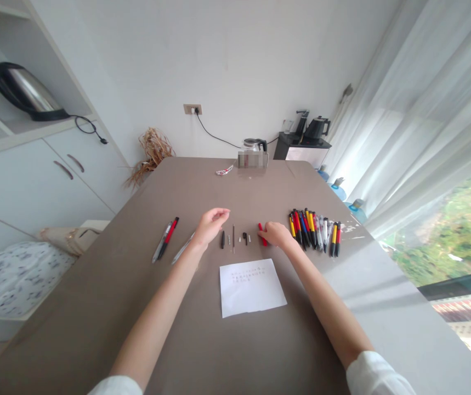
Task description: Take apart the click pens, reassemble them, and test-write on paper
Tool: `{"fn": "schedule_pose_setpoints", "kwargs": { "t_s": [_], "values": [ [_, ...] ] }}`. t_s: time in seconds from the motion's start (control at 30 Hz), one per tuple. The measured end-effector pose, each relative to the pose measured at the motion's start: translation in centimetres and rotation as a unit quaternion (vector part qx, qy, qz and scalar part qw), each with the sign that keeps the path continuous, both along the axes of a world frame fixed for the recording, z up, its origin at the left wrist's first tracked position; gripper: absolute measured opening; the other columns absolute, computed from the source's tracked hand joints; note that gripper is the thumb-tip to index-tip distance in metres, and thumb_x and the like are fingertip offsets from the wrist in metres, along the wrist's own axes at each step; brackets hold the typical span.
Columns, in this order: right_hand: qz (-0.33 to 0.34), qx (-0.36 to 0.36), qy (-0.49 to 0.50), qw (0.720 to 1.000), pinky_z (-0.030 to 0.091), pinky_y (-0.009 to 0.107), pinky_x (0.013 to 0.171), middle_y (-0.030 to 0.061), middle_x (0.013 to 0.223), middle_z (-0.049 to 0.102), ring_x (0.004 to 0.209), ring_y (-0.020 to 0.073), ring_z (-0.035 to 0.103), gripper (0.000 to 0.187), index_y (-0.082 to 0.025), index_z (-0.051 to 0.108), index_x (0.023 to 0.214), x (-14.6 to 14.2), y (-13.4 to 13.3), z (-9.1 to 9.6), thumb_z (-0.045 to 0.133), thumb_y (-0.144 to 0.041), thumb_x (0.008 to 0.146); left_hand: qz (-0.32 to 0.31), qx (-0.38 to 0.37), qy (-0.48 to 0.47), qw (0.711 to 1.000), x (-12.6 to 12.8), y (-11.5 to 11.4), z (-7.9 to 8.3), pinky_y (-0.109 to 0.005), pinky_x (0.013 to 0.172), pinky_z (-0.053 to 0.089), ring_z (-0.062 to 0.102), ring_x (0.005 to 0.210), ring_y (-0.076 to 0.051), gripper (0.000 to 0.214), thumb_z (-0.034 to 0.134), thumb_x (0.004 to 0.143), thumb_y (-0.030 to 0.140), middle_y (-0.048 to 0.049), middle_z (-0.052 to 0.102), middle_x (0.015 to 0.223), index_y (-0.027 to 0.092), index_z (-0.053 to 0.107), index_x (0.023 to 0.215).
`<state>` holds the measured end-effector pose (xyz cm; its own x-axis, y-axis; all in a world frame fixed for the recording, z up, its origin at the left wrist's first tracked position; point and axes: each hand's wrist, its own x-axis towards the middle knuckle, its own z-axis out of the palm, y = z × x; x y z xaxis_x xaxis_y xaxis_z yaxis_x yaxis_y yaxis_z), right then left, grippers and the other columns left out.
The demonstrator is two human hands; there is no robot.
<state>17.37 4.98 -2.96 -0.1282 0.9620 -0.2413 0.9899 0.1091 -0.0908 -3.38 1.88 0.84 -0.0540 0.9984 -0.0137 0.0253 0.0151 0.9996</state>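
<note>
My left hand [210,226] hovers above the brown table [177,329] with its fingers loosely curled and pinched together; whether it holds anything is too small to tell. Just right of it lie small pen parts [235,239]: a short black piece, a thin rod and some tiny bits. My right hand [275,235] rests on the table with its fingers closed round a red pen piece [261,230]. A white sheet of paper [250,286] with a few printed lines lies in front of me between my forearms.
A row of several red, yellow, black and clear pens [315,231] lies to the right of my right hand. Three pens [168,240] lie to the left. A glass kettle [254,146] stands at the table's far end. Cabinets are left, curtains right.
</note>
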Motion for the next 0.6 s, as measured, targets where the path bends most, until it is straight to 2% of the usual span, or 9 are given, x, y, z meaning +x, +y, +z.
{"fn": "schedule_pose_setpoints", "kwargs": {
  "t_s": [0.17,0.3,0.4,0.47,0.53,0.57,0.6],
  "values": [
    [-0.001,0.002,0.003,1.000,0.039,0.026,0.065,0.0143,0.087,0.064,0.083,0.0227,0.059,0.043,-0.012,0.063,0.086,0.0,-0.1,0.2,0.039,-0.046,0.078,-0.008,0.000,0.026,1.000,-0.3,0.2,-0.1,-0.022,0.057,0.037,0.051,0.077,-0.015,0.025,0.060,0.064,0.034,-0.0061,0.059,0.085,0.018,0.063,0.084],
    [-0.026,0.031,0.012,0.999,0.038,0.027,0.065,0.0145,0.087,0.063,0.084,0.0225,0.058,0.045,-0.013,0.062,0.087,0.3,-0.6,2.1,0.036,-0.048,0.080,0.010,0.042,0.025,0.999,0.2,-0.2,0.7,-0.023,0.062,0.037,0.050,0.077,-0.015,0.021,0.060,0.065,0.032,-0.0062,0.059,0.086,0.018,0.063,0.081],
    [-0.013,0.088,0.037,0.995,0.036,0.025,0.061,0.0112,0.081,0.063,0.080,0.0209,0.058,0.043,-0.016,0.059,0.085,0.2,-2.2,4.0,0.034,-0.050,0.081,0.023,0.122,0.062,0.990,1.5,-1.9,1.4,-0.024,0.068,0.036,0.050,0.077,-0.015,0.014,0.057,0.069,0.032,-0.0050,0.058,0.083,0.019,0.062,0.075],
    [0.032,0.123,0.067,0.990,0.033,0.023,0.057,0.0070,0.073,0.062,0.072,0.0179,0.058,0.039,-0.018,0.057,0.081,0.0,-4.1,4.7,0.031,-0.047,0.083,-0.015,0.169,0.126,0.977,2.4,-3.9,1.4,-0.026,0.069,0.036,0.049,0.075,-0.015,0.014,0.051,0.073,0.032,-0.0043,0.057,0.081,0.022,0.060,0.074],
    [0.107,0.159,0.102,0.976,0.031,0.022,0.055,0.0038,0.070,0.061,0.065,0.0142,0.056,0.033,-0.019,0.054,0.079,-0.2,-6.7,4.6,0.030,-0.042,0.085,-0.095,0.234,0.232,0.939,3.1,-6.3,0.7,-0.028,0.071,0.035,0.049,0.076,-0.016,0.016,0.044,0.078,0.030,-0.0044,0.056,0.079,0.023,0.059,0.077],
    [0.149,0.172,0.120,0.966,0.031,0.021,0.055,0.0029,0.070,0.060,0.064,0.0126,0.055,0.030,-0.019,0.052,0.078,-0.2,-8.0,4.2,0.031,-0.038,0.085,-0.148,0.278,0.303,0.899,3.2,-7.6,0.0,-0.029,0.072,0.034,0.048,0.077,-0.017,0.018,0.041,0.080,0.027,-0.0050,0.056,0.078,0.022,0.058,0.079],
    [0.188,0.182,0.135,0.956,0.030,0.021,0.055,0.0022,0.070,0.059,0.063,0.0115,0.053,0.027,-0.019,0.051,0.077,-0.1,-9.4,3.5,0.031,-0.034,0.086,-0.195,0.323,0.375,0.847,3.3,-8.8,-0.8,-0.030,0.071,0.034,0.048,0.076,-0.017,0.019,0.039,0.080,0.026,-0.0057,0.056,0.078,0.021,0.057,0.080]
  ]
}}
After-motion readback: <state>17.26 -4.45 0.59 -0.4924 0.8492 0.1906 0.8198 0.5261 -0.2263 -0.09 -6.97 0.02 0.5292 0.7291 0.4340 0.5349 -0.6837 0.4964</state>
